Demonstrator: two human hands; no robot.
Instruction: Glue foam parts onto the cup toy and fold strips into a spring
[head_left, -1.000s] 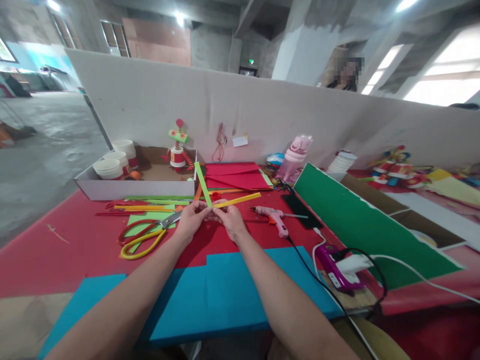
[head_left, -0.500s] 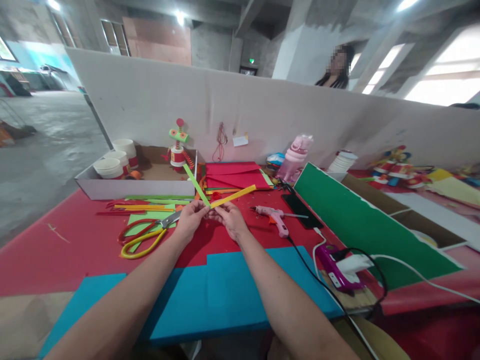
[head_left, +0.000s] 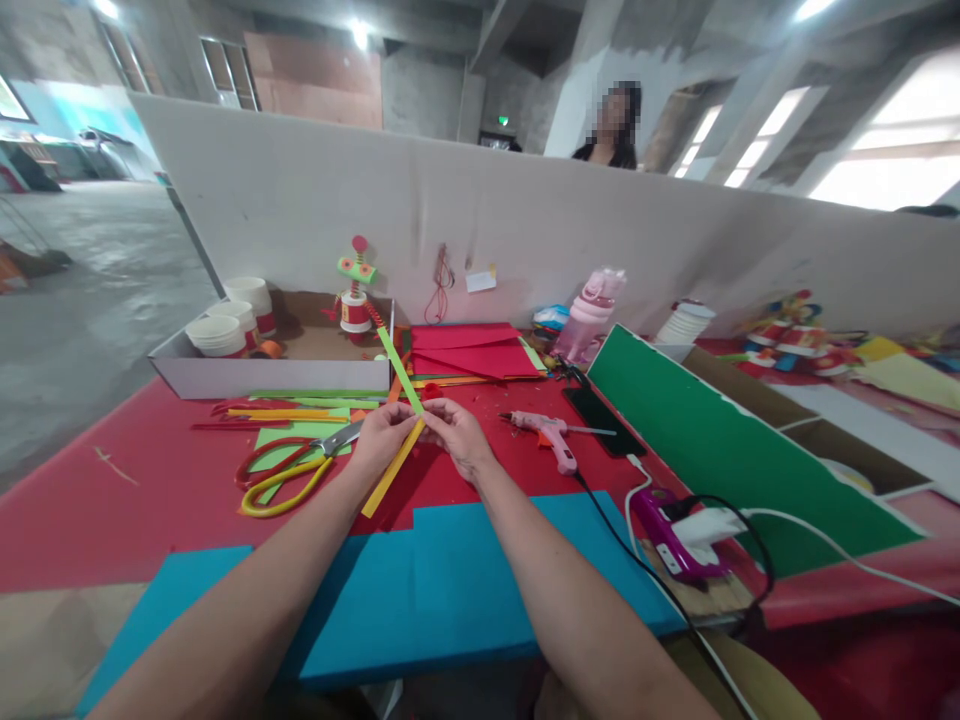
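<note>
My left hand (head_left: 385, 430) and my right hand (head_left: 457, 436) meet above the red tabletop, pinching two paper strips where they cross. The green paper strip (head_left: 399, 368) slants up and away to the left. From the same joint the yellow paper strip (head_left: 391, 470) points down toward me, beside my left wrist. My fingertips partly hide the joint. Left of my left hand lie scissors (head_left: 289, 480) with red and yellow handles, on green paper and near several loose strips. A pink glue gun (head_left: 551, 435) rests to the right of my right hand.
A shallow box (head_left: 277, 378) holds paper cups and a cup figure (head_left: 355, 312) with coiled arms. Red paper sheets (head_left: 472, 352), a pink bottle (head_left: 589, 315) and a phone (head_left: 604, 420) lie behind. Blue boards (head_left: 465, 590) line the front. Cords run from a purple power strip (head_left: 682, 545).
The yellow strip has swung from pointing up and right to pointing down and left toward me. The green strip has shifted slightly right. Behind the partition, a person has moved left.
</note>
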